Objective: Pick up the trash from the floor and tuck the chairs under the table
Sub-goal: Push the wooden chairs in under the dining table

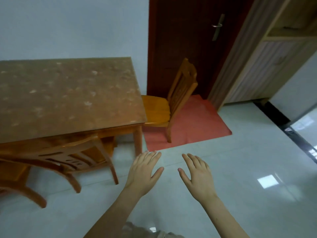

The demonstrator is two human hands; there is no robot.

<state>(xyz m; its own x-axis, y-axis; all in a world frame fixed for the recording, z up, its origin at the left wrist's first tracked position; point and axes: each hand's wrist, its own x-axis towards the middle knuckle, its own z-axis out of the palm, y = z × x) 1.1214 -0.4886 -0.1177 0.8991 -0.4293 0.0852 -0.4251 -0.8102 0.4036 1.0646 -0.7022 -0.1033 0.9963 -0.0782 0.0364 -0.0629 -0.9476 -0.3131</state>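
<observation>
One chair [178,100] stands on a red mat [193,124] at the table's [68,97] right end, its seat partly under the top; another chair [56,157] sits tucked under the near side. Both the left hand [143,170] and right hand [199,174] hover palm-down over the floor [240,169], fingers straight and slightly spread, holding nothing.

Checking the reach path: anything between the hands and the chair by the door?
Head view: only bare floor, then the red mat the chair stands on. Left hand and right hand are open, holding nothing.
</observation>
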